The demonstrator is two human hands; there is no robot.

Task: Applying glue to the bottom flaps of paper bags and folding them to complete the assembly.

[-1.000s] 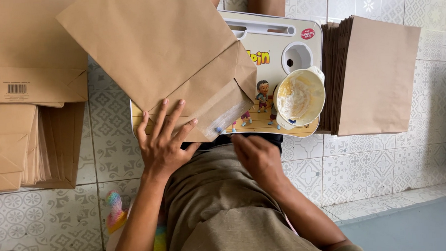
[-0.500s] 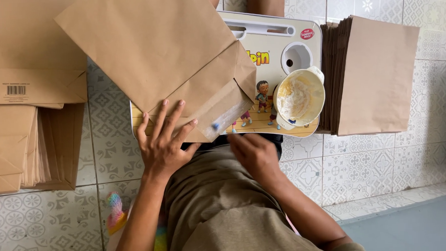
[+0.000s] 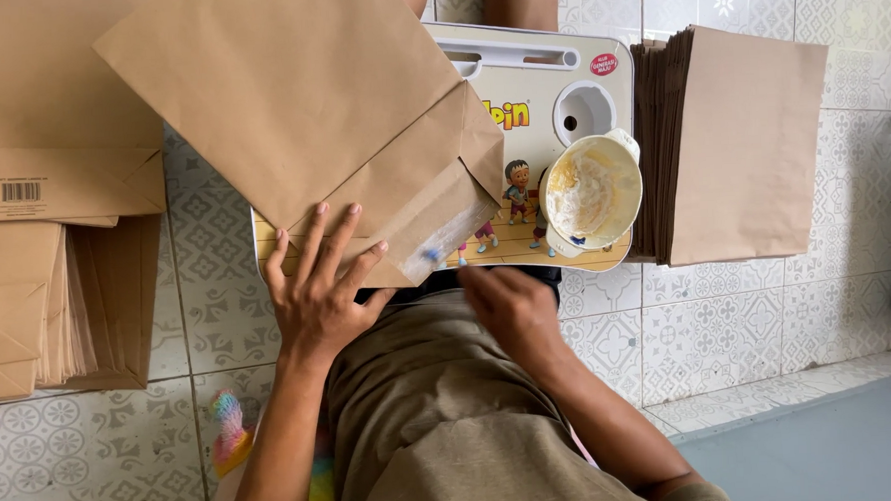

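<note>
Pressing flat with spread fingers, the left hand [image 3: 317, 286] holds down the near edge of a brown paper bag [image 3: 299, 117] that lies tilted across the small lap surface [image 3: 548, 76], its folded bottom flap pointing toward the bowl [image 3: 591, 192]. The right hand [image 3: 513, 308] sits just off the near rim of the surface, over the person's lap, its fingers curled loosely; I cannot tell whether they hold anything. The bag covers most of the left half of the surface and overhangs its far and left edges, so little bare room is left there; the right half shows a round cup hole and a cartoon print, with the cream plastic bowl, smeared with pale paste, standing at the near right corner. Just beside the surface's right edge lies a thick stack of bags [image 3: 741, 137], square-cut and neat. Well to the left, on the patterned tile floor [image 3: 750, 337], more folded bags [image 3: 55, 248] sit in loose piles. The paper is matte, stiff and creased at the folds; the tiles look glossy and pale grey.
</note>
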